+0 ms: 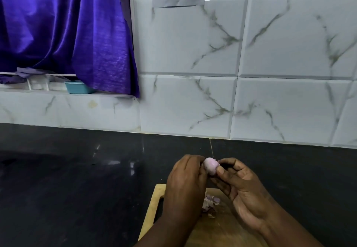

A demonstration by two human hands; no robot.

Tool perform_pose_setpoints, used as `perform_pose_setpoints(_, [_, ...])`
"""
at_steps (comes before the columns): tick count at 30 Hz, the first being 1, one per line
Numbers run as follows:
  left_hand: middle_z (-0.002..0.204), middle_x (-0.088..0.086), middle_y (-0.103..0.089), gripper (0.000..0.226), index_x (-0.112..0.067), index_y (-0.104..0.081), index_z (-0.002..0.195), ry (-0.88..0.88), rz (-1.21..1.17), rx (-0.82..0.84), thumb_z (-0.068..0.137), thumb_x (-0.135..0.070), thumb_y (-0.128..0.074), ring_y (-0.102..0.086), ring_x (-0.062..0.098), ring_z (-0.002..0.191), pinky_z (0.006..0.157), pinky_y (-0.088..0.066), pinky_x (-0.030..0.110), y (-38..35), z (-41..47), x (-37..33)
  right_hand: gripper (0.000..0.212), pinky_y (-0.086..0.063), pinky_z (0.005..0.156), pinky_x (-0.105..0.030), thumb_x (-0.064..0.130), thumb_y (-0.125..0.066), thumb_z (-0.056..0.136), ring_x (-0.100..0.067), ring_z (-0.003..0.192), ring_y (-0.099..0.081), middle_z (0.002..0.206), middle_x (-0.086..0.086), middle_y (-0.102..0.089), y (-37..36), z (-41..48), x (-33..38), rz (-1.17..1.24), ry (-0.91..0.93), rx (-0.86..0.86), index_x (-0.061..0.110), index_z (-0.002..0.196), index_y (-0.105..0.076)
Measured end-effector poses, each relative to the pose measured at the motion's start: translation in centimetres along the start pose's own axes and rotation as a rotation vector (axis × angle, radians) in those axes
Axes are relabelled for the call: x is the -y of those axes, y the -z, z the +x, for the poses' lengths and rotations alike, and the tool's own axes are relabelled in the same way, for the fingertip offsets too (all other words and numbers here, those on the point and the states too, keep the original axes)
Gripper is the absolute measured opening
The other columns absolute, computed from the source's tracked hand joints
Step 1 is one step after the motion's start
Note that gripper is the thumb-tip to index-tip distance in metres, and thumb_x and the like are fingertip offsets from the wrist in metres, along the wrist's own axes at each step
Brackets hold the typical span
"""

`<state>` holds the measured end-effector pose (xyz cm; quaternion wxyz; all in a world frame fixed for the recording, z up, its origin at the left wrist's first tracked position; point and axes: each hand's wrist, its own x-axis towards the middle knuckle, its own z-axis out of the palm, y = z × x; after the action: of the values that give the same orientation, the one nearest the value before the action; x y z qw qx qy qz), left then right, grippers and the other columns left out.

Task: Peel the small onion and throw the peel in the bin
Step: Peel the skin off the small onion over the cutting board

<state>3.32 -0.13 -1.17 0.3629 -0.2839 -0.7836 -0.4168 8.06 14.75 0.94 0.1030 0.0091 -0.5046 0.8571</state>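
A small pale pink onion is held up above the counter between both hands. My left hand grips its left side with curled fingers. My right hand pinches its right side between thumb and fingers. Below the hands lies a wooden cutting board with a small heap of purple onion peel on it. No bin shows in this view.
The board sits on a dark polished counter against a white marbled tile wall. At the left a purple curtain hangs over a ledge that carries a small teal tub.
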Motion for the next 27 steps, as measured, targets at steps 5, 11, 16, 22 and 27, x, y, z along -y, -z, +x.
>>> perform_pose_setpoints(5, [0.088,-0.017,-0.068,0.016,-0.027,-0.073,0.097,0.17,-0.156,0.014,0.098,-0.012,-0.068,-0.065,0.004,0.085,0.069,-0.054,0.021,0.5,0.4,0.0,0.032,-0.066,0.073,-0.032,0.007,-0.073,0.076,-0.031,0.091,-0.079,0.107,-0.026,-0.077,0.0,-0.2,0.3,0.043,-0.052,0.028,-0.004,0.107,-0.068])
perform_pose_setpoints(11, [0.075,-0.01,-0.072,0.021,-0.026,-0.076,0.078,0.353,-0.195,0.123,0.092,-0.012,-0.069,-0.068,0.008,0.075,0.065,-0.057,0.031,0.6,0.8,1.5,0.027,-0.067,0.077,-0.036,0.005,-0.072,0.077,-0.027,0.084,-0.077,0.099,-0.022,-0.077,0.3,-0.1,0.4,-0.048,-0.103,0.071,-0.002,0.103,-0.071])
perform_pose_setpoints(16, [0.065,0.0,-0.062,0.033,-0.018,-0.065,0.06,0.367,-0.187,0.144,0.091,-0.026,-0.071,-0.06,0.014,0.066,0.058,-0.047,0.034,0.7,0.6,1.8,0.03,-0.065,0.081,-0.037,0.009,-0.074,0.076,-0.029,0.091,-0.078,0.104,-0.023,-0.078,0.6,0.1,0.5,-0.083,-0.108,0.017,-0.001,0.105,-0.072])
perform_pose_setpoints(22, [0.07,-0.003,-0.062,0.039,-0.025,-0.07,0.073,0.269,-0.289,0.184,0.099,-0.052,-0.061,-0.061,0.013,0.069,0.062,-0.051,0.041,1.0,0.6,1.2,0.024,-0.061,0.084,-0.037,0.013,-0.076,0.077,-0.027,0.092,-0.077,0.103,-0.022,-0.077,0.7,0.2,0.5,-0.123,-0.107,-0.011,0.004,0.099,-0.076])
perform_pose_setpoints(27, [0.076,-0.012,-0.052,0.034,-0.036,-0.048,0.076,0.086,-0.087,0.298,0.11,-0.036,-0.05,-0.052,0.009,0.077,0.064,-0.037,0.021,0.9,0.4,1.2,0.02,-0.063,0.079,-0.035,0.016,-0.075,0.078,-0.024,0.086,-0.076,0.098,-0.019,-0.078,0.8,0.3,0.4,-0.139,-0.119,-0.002,0.006,0.095,-0.076])
